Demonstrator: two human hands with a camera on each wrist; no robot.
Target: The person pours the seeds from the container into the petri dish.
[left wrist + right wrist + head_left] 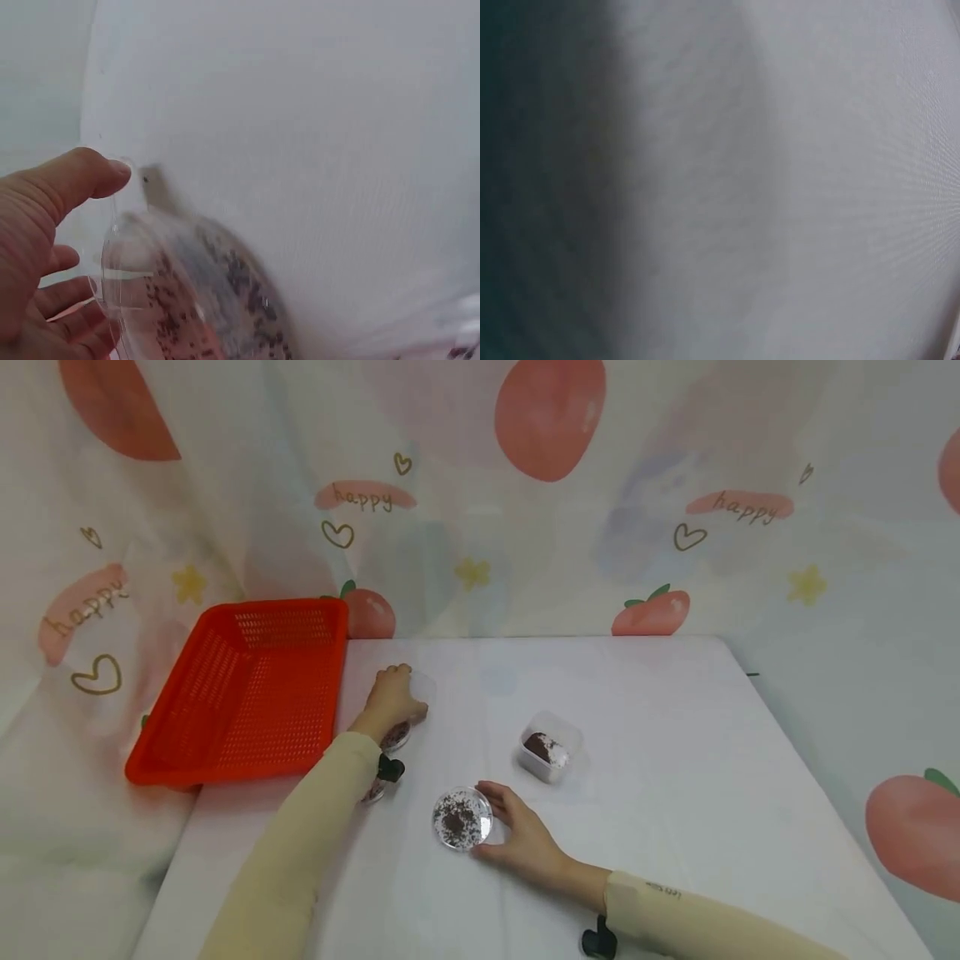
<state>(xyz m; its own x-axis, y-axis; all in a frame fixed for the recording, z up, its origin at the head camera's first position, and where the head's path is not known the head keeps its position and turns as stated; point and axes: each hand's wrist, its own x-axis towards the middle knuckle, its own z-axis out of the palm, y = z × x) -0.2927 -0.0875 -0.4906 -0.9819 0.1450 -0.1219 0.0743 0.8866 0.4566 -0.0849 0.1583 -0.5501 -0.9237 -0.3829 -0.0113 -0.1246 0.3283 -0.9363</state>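
Note:
Toward the back left of the table, my left hand (pixel 392 695) pinches a clear round lid (pixel 423 687) by its edge, thumb on one side and fingers on the other. Just beneath that hand lies a petri dish with dark granules (pixel 396 737), also large in the left wrist view, and my forearm partly covers another such dish (pixel 373 791). My right hand (pixel 525 843) holds a petri dish (pixel 462 819) from its right side between thumb and fingers. Dark granules are scattered over its bottom. The right wrist view has only a blurred pale surface.
A red plastic basket (pixel 333 727) stands at the left, close to the left arm. Beyond the right hand sits a small clear square tub (pixel 551 768) with dark granules in it. A printed curtain (pixel 450 527) hangs behind the white table (pixel 675 735).

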